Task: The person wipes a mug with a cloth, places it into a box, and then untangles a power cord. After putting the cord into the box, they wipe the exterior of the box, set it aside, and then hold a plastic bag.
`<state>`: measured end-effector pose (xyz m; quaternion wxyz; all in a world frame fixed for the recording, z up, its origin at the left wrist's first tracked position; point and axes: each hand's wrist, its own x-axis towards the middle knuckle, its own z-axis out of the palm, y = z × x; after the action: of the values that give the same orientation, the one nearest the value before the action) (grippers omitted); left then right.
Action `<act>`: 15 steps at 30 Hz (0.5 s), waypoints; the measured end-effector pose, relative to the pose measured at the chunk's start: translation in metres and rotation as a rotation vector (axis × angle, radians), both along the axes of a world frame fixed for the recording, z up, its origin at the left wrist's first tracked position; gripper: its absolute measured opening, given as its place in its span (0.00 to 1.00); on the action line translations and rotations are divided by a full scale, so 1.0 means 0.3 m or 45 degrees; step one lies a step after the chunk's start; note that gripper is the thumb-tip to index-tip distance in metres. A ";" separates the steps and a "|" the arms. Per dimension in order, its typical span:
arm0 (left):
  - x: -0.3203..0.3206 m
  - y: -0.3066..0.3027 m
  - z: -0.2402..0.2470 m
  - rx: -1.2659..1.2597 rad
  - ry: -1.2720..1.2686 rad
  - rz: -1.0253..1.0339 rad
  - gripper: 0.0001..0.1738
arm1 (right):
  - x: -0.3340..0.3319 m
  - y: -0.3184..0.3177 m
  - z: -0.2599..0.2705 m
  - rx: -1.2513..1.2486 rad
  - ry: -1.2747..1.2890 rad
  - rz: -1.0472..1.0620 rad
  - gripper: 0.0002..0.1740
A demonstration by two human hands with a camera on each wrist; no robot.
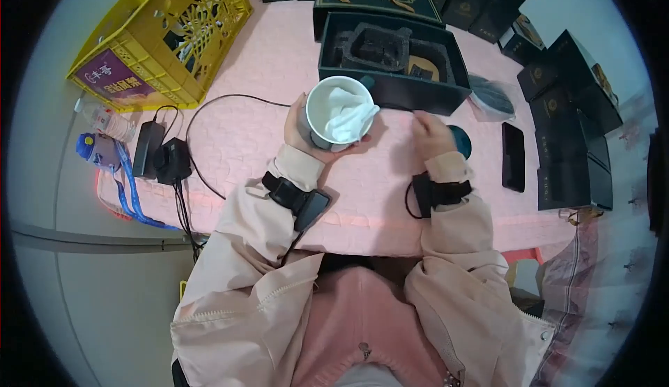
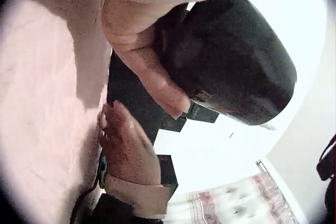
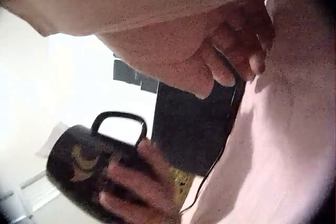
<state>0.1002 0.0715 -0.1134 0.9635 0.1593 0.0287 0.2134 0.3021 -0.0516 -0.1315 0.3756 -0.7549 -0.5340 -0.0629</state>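
Observation:
My left hand (image 1: 295, 134) grips a dark mug (image 3: 71, 169) around its body, above the pink table cover. The mug has a white inside, and its handle points away from me in the head view. A crumpled white tissue (image 1: 346, 115) sits in the mug and sticks out over the rim. To the right, my right hand (image 1: 433, 139) is low over the cover, fingers loosely bent and holding nothing. Beside it lies a round dark green disc (image 1: 460, 141), partly hidden by that hand. Ahead of both hands stands an open dark gift box (image 1: 411, 93) with foam inside.
A yellow crate (image 1: 157, 52) stands at the back left. Near it are a power adapter (image 1: 148, 150), cables and a bottle with a blue cap (image 1: 86, 146). Several dark boxes (image 1: 573, 136) line the back and right, with a black phone (image 1: 513, 157) before them.

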 end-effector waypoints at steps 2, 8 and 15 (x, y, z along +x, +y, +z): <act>0.014 -0.023 -0.021 0.003 0.024 0.008 0.37 | -0.084 -0.004 0.013 -0.033 0.322 0.311 0.10; -0.002 -0.028 -0.001 -0.094 0.057 0.001 0.38 | -0.081 -0.016 0.034 -0.115 1.086 0.790 0.11; -0.004 -0.051 -0.006 0.072 0.160 -0.046 0.43 | -0.136 0.016 0.083 0.562 0.784 0.342 0.13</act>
<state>0.0990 0.0562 -0.1152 0.9586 0.2002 0.0800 0.1862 0.2614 -0.0467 -0.1064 0.6760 -0.5633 -0.4639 0.1025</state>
